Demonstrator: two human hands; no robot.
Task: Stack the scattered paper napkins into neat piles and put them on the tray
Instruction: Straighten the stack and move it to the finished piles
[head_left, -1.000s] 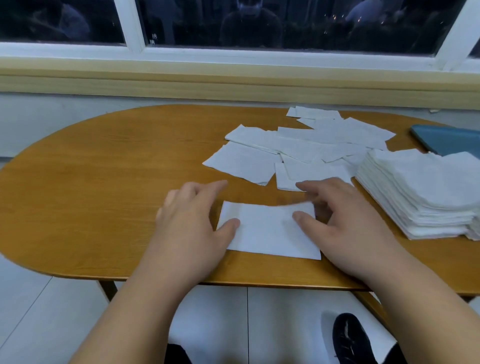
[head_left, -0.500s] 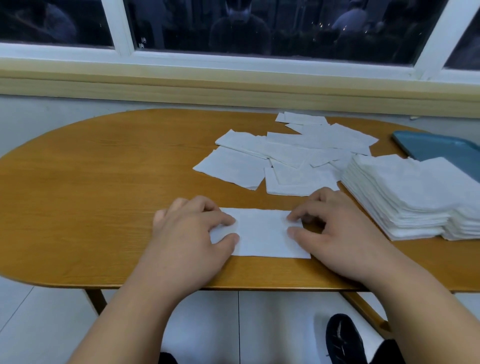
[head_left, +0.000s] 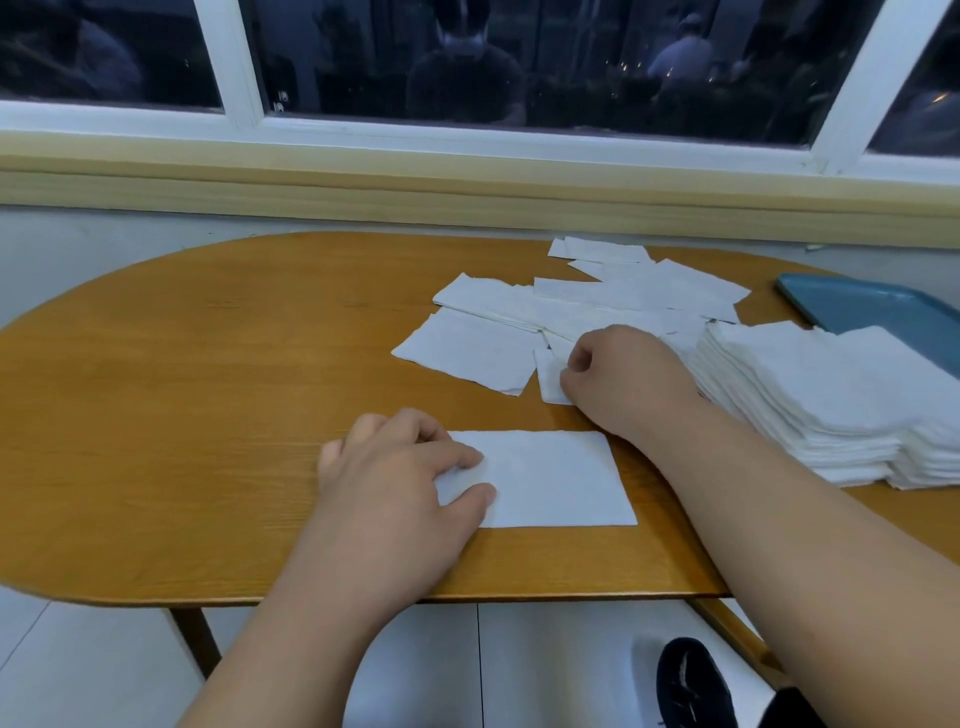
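Two hands over wooden table (head_left: 208, 389): L hand (head_left: 395, 483) thumb + index tip press flat on left end of folded napkin (head_left: 556, 483). R hand (head_left: 623, 379) fingers curled, pinching a loose napkin (head_left: 549, 382); scattered napkins (head_left: 623, 301) just beyond knuckles, napkin stack (head_left: 831, 395) to their right, blue tray (head_left: 883, 306) past it

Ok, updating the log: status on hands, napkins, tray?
Left hand presses folded napkin at near edge. Right hand pinches loose napkin from scatter. Tall stack on table beside tray, not on it. Nothing in the way.
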